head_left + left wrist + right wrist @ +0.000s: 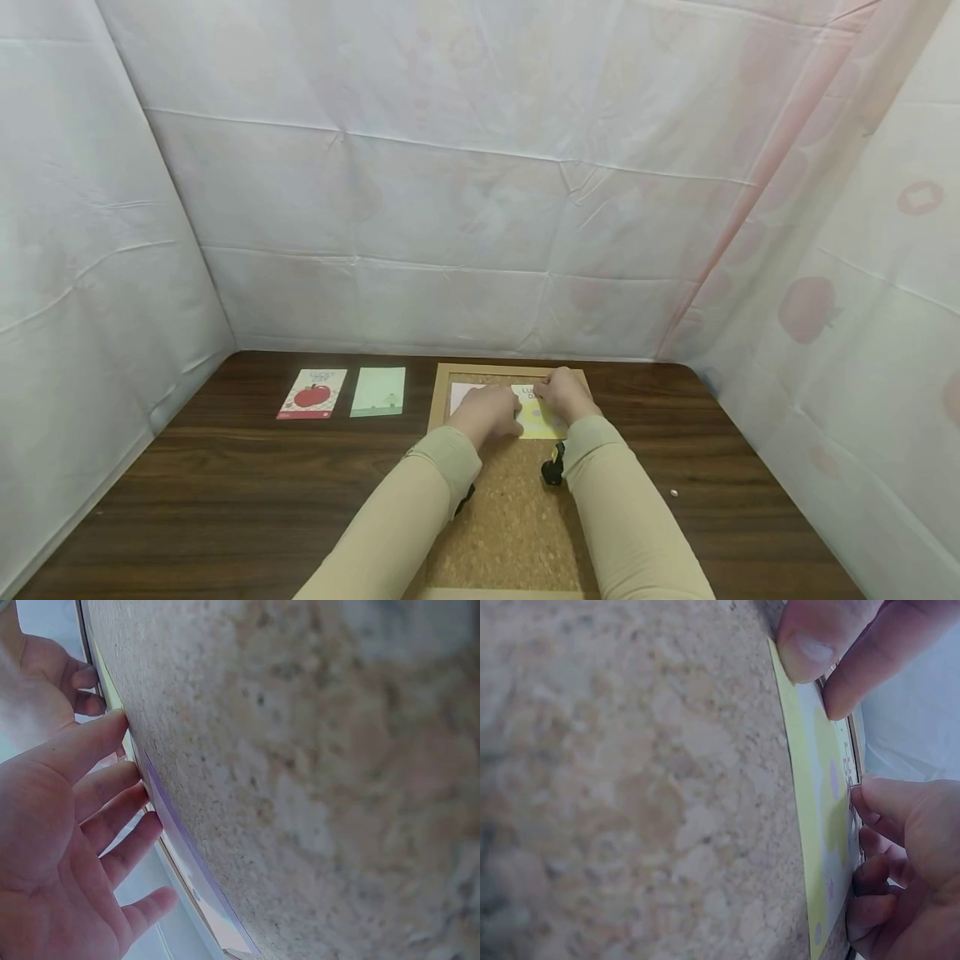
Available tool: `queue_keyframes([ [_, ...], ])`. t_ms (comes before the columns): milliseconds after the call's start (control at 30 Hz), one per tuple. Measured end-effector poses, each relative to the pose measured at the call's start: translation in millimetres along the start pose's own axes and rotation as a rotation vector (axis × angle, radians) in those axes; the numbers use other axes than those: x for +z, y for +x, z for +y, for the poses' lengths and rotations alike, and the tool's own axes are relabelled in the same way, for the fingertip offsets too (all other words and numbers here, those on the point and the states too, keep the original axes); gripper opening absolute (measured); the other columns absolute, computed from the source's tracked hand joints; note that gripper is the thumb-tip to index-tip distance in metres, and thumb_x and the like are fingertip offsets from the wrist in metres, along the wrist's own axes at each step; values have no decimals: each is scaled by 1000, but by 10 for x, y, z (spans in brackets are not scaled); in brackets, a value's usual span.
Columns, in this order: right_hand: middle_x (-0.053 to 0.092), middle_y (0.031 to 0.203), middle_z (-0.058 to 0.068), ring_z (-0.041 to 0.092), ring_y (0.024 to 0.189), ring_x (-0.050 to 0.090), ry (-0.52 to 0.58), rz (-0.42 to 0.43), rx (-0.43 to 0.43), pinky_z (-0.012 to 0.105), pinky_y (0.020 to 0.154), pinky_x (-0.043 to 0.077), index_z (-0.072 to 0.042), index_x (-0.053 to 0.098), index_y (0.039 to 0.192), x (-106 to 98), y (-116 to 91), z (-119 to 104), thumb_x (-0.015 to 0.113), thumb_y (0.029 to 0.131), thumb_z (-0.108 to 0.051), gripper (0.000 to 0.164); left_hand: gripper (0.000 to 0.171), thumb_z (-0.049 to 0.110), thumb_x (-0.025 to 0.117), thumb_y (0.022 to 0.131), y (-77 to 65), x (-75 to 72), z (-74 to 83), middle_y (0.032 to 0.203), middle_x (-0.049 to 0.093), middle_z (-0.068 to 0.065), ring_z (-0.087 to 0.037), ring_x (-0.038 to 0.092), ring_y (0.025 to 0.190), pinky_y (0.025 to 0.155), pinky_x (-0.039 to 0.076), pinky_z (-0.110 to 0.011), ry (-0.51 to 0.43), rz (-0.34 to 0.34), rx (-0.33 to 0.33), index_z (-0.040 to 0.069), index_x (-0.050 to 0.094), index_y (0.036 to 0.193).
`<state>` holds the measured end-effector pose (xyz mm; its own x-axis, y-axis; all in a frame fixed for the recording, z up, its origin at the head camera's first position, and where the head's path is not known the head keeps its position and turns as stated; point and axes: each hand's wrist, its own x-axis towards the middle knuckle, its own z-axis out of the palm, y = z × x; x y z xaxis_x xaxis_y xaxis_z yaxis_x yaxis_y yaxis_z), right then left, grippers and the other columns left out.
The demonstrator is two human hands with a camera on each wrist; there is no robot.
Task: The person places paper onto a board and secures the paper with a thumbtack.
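A yellow card [542, 423] with printed lettering lies on a framed corkboard [510, 525]. To its left is a white card [459, 395] with a purple edge [176, 795], partly hidden by my left hand [489, 412]. The left thumb and forefinger touch the yellow card's left side, mostly straight; its other fingers spread over the white card. My right hand [564, 393] is at the yellow card's upper right. In the right wrist view its thumb [889, 799] touches the top edge, with the other fingers curled below. Whether something small is between them is hidden.
Left of the board, a card with a red apple [311, 396] and a pale green card [378, 392] lie on the dark wooden table [262, 500]. A tiny pale object [673, 492] sits to the right. White printed sheets [450, 208] hang around the table.
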<state>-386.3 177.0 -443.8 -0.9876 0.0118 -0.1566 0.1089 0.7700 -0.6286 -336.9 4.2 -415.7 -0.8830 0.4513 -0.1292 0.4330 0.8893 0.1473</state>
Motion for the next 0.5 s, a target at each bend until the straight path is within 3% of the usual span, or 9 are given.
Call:
queue_keyframes([
  [133,44,58,-1,13,50,41,-4,6,-7,26,45,37,-11,53,64,0,8,9,61,103,-21,40,23,36,74,91,4,-1,-3,90,61,6,-17,53,84,81,47,-40,0,4,3,19,63,80],
  [500,34,54,-3,11,48,30,10,18,-30,26,44,28,-15,41,60,11,18,16,63,101,-19,46,32,36,74,91,3,9,-12,78,56,5,-17,52,79,75,44,-39,3,7,9,19,55,72],
])
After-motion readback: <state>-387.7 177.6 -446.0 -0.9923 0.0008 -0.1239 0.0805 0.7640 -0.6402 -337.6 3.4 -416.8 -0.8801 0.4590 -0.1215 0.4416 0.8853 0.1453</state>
